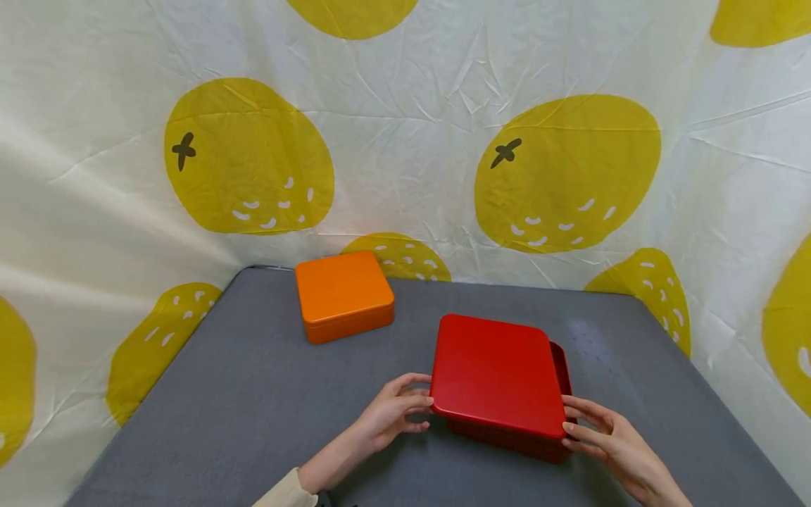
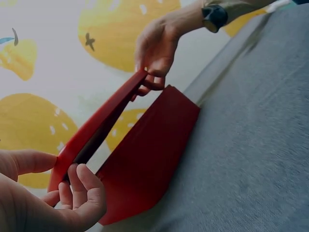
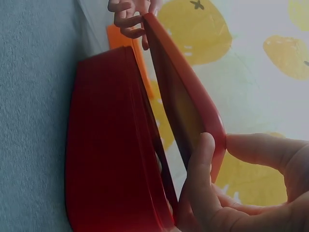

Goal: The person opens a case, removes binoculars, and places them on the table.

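Note:
A square red lid (image 1: 497, 373) is raised above a red box (image 1: 513, 438), with a gap between them in both wrist views. My left hand (image 1: 395, 412) pinches the lid's left edge, thumb on the outside and fingers curled under the rim. On the opposite edge my right hand (image 1: 602, 440) pinches the lid the same way. The lid sits shifted to the left over the box, so the box's right rim shows in the head view. The box (image 3: 106, 145) rests on the grey surface; most of its inside is hidden.
An orange box (image 1: 345, 296) with its lid on stands at the back left of the grey table (image 1: 253, 394). Behind the table hangs a white cloth (image 1: 405, 176) printed with large yellow fruit. A dark wristband (image 2: 215, 18) is on the right wrist.

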Demonstrator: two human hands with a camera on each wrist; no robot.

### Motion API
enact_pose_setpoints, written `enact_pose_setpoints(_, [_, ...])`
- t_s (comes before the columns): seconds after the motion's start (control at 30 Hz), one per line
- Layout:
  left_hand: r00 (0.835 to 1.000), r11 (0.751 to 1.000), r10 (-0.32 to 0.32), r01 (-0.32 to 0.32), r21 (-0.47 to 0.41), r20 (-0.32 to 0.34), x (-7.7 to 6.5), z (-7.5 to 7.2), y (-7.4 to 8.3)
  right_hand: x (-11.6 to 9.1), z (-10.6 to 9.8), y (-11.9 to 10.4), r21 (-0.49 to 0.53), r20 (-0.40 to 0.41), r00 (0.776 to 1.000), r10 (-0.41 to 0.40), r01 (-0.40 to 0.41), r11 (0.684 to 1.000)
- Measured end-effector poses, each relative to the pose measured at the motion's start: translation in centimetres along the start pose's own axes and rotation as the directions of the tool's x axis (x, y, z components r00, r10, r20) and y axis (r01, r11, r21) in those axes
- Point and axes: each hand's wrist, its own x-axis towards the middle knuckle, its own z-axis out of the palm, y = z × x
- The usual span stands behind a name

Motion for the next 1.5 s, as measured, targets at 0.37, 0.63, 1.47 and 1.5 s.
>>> enact_pose_setpoints(0.37, [1.0, 0.999, -0.012, 0.013, 0.031, -0.028, -2.6, -1.6, -0.4, 0.6, 1.5, -0.4, -0.013, 0.116, 0.993, -0.01, 0.011, 1.0])
enact_pose_setpoints(0.63, [0.999, 1.0, -0.002, 0.003, 0.019, -0.047, -4.2, -2.6, -0.2, 0.9, 2.5, -0.5, 0.023, 0.204, 0.978, -0.045, 0.041, 0.999])
enact_pose_setpoints(1.47, [0.988, 0.998, -0.043, 0.038, -0.041, -0.147, -8.6, -6.6, -0.5, 1.1, 7.0, -0.8, 0.126, 0.33, 0.937, -0.112, 0.073, 0.989])
enact_pose_setpoints(1.5, [0.987, 0.999, -0.04, 0.034, -0.042, -0.153, -8.7, -6.7, -0.5, 1.2, 7.2, -0.8, 0.135, 0.34, 0.933, -0.115, 0.072, 0.988])
